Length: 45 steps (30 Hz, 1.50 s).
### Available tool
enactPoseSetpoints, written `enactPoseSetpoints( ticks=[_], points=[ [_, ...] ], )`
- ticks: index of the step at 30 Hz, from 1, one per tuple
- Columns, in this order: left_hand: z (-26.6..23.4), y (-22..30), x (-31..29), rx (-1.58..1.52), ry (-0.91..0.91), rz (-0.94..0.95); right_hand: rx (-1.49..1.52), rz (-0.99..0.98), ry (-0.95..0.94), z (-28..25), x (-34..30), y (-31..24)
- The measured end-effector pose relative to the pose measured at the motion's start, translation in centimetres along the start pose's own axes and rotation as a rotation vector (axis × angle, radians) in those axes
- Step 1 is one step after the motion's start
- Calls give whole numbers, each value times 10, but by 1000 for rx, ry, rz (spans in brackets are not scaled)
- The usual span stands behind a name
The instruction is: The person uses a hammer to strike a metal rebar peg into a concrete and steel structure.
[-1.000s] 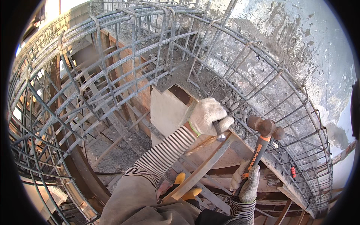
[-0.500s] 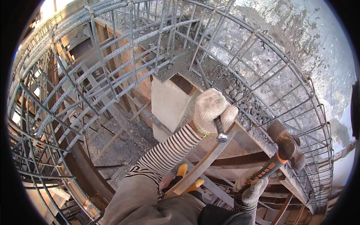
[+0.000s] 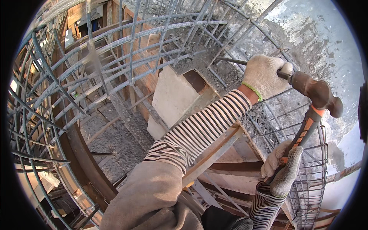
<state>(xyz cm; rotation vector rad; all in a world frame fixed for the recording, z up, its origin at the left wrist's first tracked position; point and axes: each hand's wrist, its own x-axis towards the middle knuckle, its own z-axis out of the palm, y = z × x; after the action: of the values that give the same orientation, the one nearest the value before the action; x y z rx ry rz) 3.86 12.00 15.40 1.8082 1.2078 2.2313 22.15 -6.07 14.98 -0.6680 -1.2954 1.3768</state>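
My left hand (image 3: 265, 76), in a knitted white glove with a green cuff, is closed around a dark steel chisel (image 3: 233, 61). The chisel lies nearly level, its thin end pointing left toward the broken concrete among the bars. Its thick butt sticks out right of my fist, and the head of a hammer (image 3: 317, 92) meets or nearly meets it there. At the lower right my right hand (image 3: 283, 163), gloved too, grips the hammer's black and orange handle. Where exactly the chisel's tip rests is hard to make out.
A curved steel rebar cage (image 3: 115, 63) rings the spot on the left and far side. Loose rubble (image 3: 255, 122) lies below my left hand. A pale board (image 3: 174, 94) and a wooden beam (image 3: 214, 151) are nearer. Rough concrete (image 3: 306, 42) rises at the far right.
My left hand has moved up and to the right with the chisel, which now lies flatter. The hammer has risen with my right hand, and its head has come up to the chisel's butt.
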Motion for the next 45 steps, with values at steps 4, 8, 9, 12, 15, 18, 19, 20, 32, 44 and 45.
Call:
enactPoseSetpoints(
  ticks=[4,8,9,12,15,18,19,20,32,44,45],
  points=[
    [10,-19,1,-36,18,45,-53,-10,361,19,-26,-35],
    [8,-13,1,-70,-25,-45,-143,-469,-93,21,-22,-75],
    [7,-13,0,-65,-29,-44,-174,-603,-118,19,-19,-81],
    [8,-16,-1,42,-32,-6,-24,-346,-417,-18,1,-35],
    [6,-24,-5,-15,92,-26,-239,223,181,-17,-12,28],
    [-21,-31,-28,-50,74,176,-162,316,213,-24,-41,35],
    [-28,-36,-46,-118,123,247,-177,322,251,-30,-54,46],
    [-34,-44,-63,-142,121,275,-184,288,274,-36,-68,55],
    [-48,-145,-186,-1029,98,-97,-548,486,407,-96,-189,82],
    [-45,-77,-175,-300,60,190,-287,426,460,-79,-197,114],
    [-45,-75,-173,-332,87,167,-250,378,442,-79,-193,115]
  ],
)
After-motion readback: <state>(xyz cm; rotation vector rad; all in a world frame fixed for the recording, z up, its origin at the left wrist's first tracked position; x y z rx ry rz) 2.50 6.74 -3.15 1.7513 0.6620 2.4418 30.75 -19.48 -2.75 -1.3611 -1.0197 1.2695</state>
